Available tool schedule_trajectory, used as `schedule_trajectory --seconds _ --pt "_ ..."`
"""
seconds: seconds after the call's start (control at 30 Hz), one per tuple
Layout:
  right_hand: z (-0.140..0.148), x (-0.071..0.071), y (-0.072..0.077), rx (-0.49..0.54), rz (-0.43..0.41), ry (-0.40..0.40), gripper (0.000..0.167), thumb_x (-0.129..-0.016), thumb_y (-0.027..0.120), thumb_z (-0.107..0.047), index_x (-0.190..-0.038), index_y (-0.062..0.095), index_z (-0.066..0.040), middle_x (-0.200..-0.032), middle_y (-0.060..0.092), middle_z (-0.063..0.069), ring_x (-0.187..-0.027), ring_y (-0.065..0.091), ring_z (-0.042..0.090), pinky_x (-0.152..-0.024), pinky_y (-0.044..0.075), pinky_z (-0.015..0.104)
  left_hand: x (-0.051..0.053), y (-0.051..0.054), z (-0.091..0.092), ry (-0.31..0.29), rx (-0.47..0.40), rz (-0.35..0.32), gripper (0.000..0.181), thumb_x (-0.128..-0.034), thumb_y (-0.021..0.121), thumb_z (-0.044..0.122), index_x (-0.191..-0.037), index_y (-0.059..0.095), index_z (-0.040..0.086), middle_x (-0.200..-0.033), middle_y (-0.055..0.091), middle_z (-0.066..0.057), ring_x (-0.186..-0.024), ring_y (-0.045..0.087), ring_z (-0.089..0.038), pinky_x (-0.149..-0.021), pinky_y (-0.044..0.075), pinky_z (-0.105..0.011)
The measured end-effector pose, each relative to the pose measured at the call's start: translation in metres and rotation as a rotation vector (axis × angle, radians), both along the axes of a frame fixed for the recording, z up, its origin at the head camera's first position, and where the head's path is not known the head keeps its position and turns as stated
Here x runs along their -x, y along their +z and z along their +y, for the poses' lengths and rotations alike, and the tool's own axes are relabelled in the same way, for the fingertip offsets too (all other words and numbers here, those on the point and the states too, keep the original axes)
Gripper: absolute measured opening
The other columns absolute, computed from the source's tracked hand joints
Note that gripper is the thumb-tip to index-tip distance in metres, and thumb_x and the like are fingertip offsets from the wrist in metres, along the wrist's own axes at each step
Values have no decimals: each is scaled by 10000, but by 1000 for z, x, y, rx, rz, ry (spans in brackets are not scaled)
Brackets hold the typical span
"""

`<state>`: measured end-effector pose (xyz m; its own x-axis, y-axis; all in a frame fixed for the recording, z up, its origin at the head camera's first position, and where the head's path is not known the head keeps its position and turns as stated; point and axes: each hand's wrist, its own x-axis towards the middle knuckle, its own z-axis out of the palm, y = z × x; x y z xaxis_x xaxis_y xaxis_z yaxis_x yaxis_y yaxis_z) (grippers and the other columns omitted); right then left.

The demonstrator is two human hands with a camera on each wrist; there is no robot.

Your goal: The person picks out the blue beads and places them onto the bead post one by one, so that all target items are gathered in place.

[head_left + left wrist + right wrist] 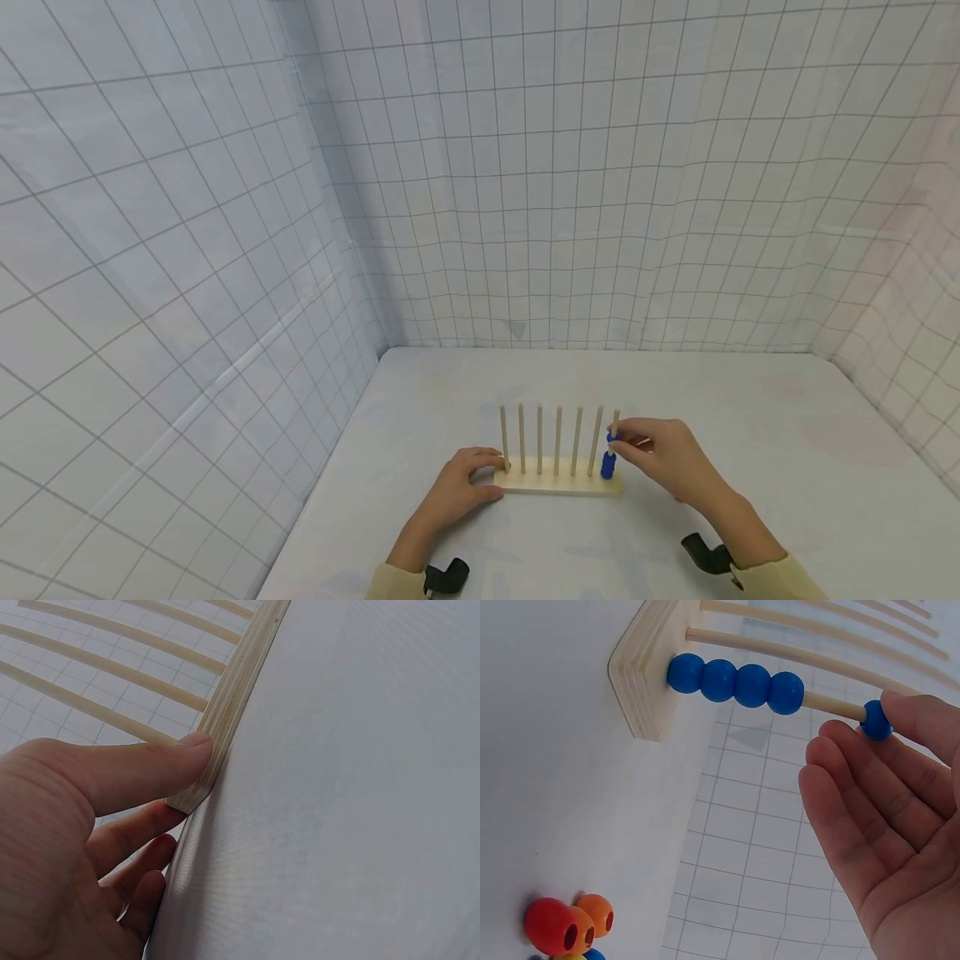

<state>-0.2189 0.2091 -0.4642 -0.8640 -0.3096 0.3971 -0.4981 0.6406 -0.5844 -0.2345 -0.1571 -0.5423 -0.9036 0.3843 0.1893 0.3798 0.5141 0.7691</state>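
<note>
A wooden base [558,482] with several upright pegs stands on the white table. My left hand [461,487] grips its left end; in the left wrist view the thumb of that hand [112,780] lies on the base's edge [232,697], fingers at the other side. On the rightmost peg sit several stacked blue beads [608,467], clearly separate in the right wrist view as blue beads [751,685] against the base [649,675]. Higher on that same peg, my right hand [667,458] pinches one blue bead [877,720] between thumb and finger, and the peg passes into it.
Loose red [549,926], orange [595,913], yellow and blue beads lie on the table near the right hand, in the right wrist view. Gridded white cloth walls [555,183] rise behind and at both sides. Black wrist mounts [447,577] show at both sleeves.
</note>
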Motion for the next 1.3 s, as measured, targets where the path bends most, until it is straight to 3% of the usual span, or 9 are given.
schedule_trajectory --seconds 0.57,0.87,1.3 --pt "0 2 -8 -20 -42 -2 185 -888 791 -219 -1058 761 -153 -897 712 -154 -795 663 3 -702 563 195 -1 0 1 -2 -7 7 386 -810 851 229 -1180 742 208 -1304 624 21 -1280 507 -274 -1070 391 -550" --pt "-1 1 -12 -13 -2 24 145 -884 794 -211 -1014 757 -160 -875 703 -157 -778 657 21 -673 571 222 0 0 0 -10 -1 32 385 -806 851 233 -1175 743 212 -1303 629 24 -1275 509 -264 -1070 395 -542" --pt "-1 2 -18 -37 -35 23 138 -893 786 -230 -1020 761 -180 -907 703 -158 -789 638 6 -680 563 210 0 -1 0 -7 -7 17 372 -809 848 230 -1166 744 217 -1305 627 26 -1279 506 -266 -1073 392 -545"
